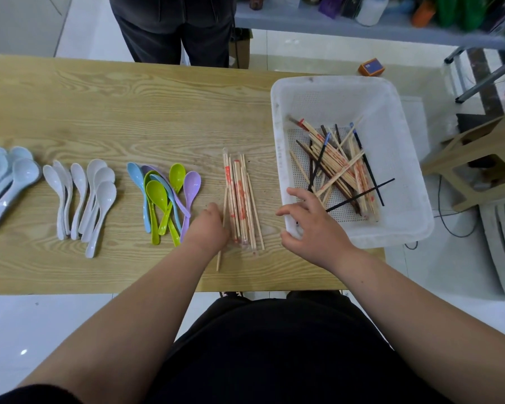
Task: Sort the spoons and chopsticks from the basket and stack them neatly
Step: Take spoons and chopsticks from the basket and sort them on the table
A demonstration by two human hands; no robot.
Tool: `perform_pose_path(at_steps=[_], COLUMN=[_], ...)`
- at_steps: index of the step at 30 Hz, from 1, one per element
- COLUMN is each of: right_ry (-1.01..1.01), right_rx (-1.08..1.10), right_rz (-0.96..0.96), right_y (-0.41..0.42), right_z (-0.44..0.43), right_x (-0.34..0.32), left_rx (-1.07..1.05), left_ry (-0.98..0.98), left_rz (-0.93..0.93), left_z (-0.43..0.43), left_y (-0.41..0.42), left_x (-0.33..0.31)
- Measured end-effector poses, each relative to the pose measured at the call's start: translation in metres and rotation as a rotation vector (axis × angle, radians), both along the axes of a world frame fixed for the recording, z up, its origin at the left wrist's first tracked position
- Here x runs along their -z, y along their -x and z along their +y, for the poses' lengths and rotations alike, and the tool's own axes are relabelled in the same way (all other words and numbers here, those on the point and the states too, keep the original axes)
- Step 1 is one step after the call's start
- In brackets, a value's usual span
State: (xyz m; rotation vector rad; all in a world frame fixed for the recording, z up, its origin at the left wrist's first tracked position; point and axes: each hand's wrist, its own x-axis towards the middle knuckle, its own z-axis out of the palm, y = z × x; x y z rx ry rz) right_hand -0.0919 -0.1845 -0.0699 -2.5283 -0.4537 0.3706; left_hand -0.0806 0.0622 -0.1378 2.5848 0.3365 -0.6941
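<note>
A white plastic basket [333, 86] stands at the table's right end and holds several wooden and black chopsticks [340, 170] in a loose tangle. To its left, a pile of wooden chopsticks [241, 199] lies lengthwise on the table, some in clear wrappers. My left hand [209, 227] sits at the pile's near left edge, its curled fingers holding one wooden chopstick [218, 262] that sticks out toward me. My right hand [312, 225] hovers with spread fingers over the basket's near left corner, holding nothing. Further left lie coloured spoons [164, 196], white spoons [85, 196] and pale blue spoons [3, 182].
The wooden table [129, 106] ends just below my hands. A person in dark trousers [172, 27] stands at its far side. A wooden stool [478, 164] is right of the basket, a small orange box [370, 67] lies on the floor behind it, and a cluttered shelf [362, 21] runs along the back.
</note>
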Motion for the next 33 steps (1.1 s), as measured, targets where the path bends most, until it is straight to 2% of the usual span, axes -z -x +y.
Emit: perform_pose_path(at_steps=[4,9,13,15,17,19,21,22,23,26,27,30,33], right_ry=[0.006,-0.036,-0.04,0.001,0.082,0.187,0.261,0.281,0.296,0.286,0.253,0.144,0.104], right_rx=[-0.022,-0.063,-0.094,-0.081,-0.085,-0.117,-0.154,-0.191,-0.232,-0.299,-0.295,-0.28,-0.294], right_rz=[-0.006,0.076,0.151,0.097,-0.033,-0.187,-0.304,-0.331,-0.334,-0.319,-0.315,-0.296,-0.321], right_y=[0.002,0.002,0.0,-0.008,-0.02,-0.034,-0.047,-0.051,-0.054,-0.052,-0.047,-0.03,-0.024], right_z=[0.001,-0.002,-0.015,-0.036,-0.068,-0.103,-0.145,-0.164,-0.18,-0.205,-0.207,-0.205,-0.206], right_x=[-0.001,-0.006,-0.016,-0.023,-0.028,-0.027,-0.021,-0.018,-0.016,-0.007,-0.004,0.008,0.014], left_rx=[-0.08,0.078,0.021,0.002,0.055,0.201,0.432,0.546,0.637,0.78,0.799,0.755,0.669], left_ry=[0.113,0.113,0.14,0.19,0.223,0.227,0.249,0.242,0.221,0.09,0.065,0.023,-0.003], left_rz=[-0.067,-0.143,-0.135,-0.292,-0.547,-0.76,-0.858,-0.823,-0.709,-0.228,-0.158,-0.151,-0.042], left_z=[-0.005,-0.011,-0.014,-0.023,-0.041,-0.063,-0.093,-0.107,-0.121,-0.155,-0.161,-0.167,-0.177], left_y=[-0.013,0.004,0.002,0.0,-0.001,-0.001,-0.002,-0.003,-0.004,-0.007,-0.006,-0.008,-0.019], left_x=[0.0,0.002,-0.011,-0.029,-0.052,-0.074,-0.087,-0.089,-0.089,-0.084,-0.082,-0.083,-0.087])
